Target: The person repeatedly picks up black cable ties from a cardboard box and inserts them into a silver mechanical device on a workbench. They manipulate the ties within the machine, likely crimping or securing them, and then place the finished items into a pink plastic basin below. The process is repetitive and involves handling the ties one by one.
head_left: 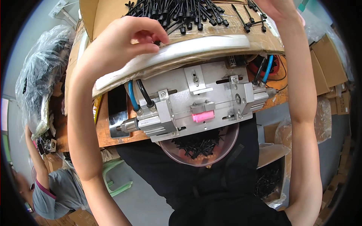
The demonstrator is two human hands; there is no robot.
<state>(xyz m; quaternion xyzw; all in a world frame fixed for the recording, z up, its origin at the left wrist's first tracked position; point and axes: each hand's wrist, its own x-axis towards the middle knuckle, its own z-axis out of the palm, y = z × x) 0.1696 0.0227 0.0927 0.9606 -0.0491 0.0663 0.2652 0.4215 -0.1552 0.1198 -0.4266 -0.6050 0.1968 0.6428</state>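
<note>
- The person's black clothing lies nearest, between two bare forearms that run up the left and right sides, leaving wide room between them.
- A translucent bowl of short black pieces sits above the lap, its far part tucked beneath the front edge of a metal plate.
- Near that front edge, a pink piece rests against a small metal block at the plate's middle; metal actuators with blue and black hoses flank it, a gap on either side.
- A dark flat device lies left of the plate on the wooden table.
- Beyond, a white padded strip lines the near edge of a cardboard surface.
- The left hand hovers over that edge, fingers curled toward the thumb; whether it grips the dark bit there I cannot tell.
- Past it, black stemmed parts lie heaped, with a few strewn apart at right.
- The right hand, beside those strays, is cut off by the view's upper edge; I cannot tell its grip.
</note>
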